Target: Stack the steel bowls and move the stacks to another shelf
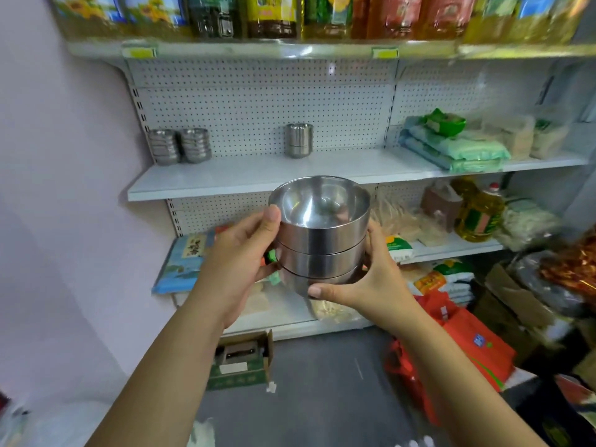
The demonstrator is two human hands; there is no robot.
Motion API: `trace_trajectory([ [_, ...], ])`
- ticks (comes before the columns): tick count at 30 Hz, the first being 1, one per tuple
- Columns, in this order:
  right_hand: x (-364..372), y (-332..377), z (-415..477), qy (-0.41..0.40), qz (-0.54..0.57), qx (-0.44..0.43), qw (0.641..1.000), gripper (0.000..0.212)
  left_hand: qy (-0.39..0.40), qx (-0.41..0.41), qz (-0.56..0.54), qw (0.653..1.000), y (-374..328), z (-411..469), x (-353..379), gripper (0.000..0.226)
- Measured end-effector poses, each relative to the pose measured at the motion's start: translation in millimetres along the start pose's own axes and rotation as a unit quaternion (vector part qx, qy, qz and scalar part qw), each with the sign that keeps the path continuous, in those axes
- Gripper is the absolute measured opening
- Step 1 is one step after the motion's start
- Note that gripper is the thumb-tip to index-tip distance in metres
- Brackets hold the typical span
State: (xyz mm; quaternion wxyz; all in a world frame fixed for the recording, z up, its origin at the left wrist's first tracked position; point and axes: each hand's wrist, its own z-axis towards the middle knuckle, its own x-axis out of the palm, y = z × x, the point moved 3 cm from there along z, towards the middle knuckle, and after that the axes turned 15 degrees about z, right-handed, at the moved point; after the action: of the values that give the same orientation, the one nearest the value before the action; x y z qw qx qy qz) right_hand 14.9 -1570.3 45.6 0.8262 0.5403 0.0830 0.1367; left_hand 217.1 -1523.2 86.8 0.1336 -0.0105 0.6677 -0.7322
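A stack of three nested steel bowls [319, 233] hangs in the air in front of the shelving, held from both sides. My left hand [240, 259] clasps its left side with the thumb on the top bowl's rim. My right hand [371, 279] grips the right side, thumb under the lowest bowl. On the white middle shelf [225, 179] behind, two stacks of small steel bowls [179, 146] stand at the far left by the pegboard, and a taller steel stack [299, 140] stands alone near the middle.
Green packets [458, 146] fill the middle shelf's right part. Oil bottles [274, 14] line the top shelf. Lower shelves hold noodles, an oil jug [480, 214] and flat packets [183, 259]. On the floor are a cardboard box [242, 362] and orange bags [464, 343].
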Motion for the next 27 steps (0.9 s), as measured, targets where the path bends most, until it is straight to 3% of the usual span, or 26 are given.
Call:
trace_trajectory([
  [8, -0.5, -71.8, 116.6, -0.013, -0.011, 0.02, 1.0, 0.125, 0.022, 0.001, -0.021, 1.0, 30.6, 134.8, -9.7, 0.067],
  [15, 11.2, -116.4, 254.2, -0.05, -0.006, 0.002, 0.999, 0.122, 0.039, 0.021, -0.003, 0.999, 29.4, 286.0, -39.4, 0.065],
  [20, 17.1, -151.0, 322.1, -0.093, 0.005, 0.005, 0.996, 0.122, 0.108, 0.04, 0.043, 0.992, 30.9, 378.2, -54.4, 0.064],
  [27, -19.1, -198.7, 376.1, -0.149, -0.007, 0.02, 0.989, 0.11, 0.173, 0.045, 0.071, 0.981, 54.9, 475.2, -20.1, 0.057],
])
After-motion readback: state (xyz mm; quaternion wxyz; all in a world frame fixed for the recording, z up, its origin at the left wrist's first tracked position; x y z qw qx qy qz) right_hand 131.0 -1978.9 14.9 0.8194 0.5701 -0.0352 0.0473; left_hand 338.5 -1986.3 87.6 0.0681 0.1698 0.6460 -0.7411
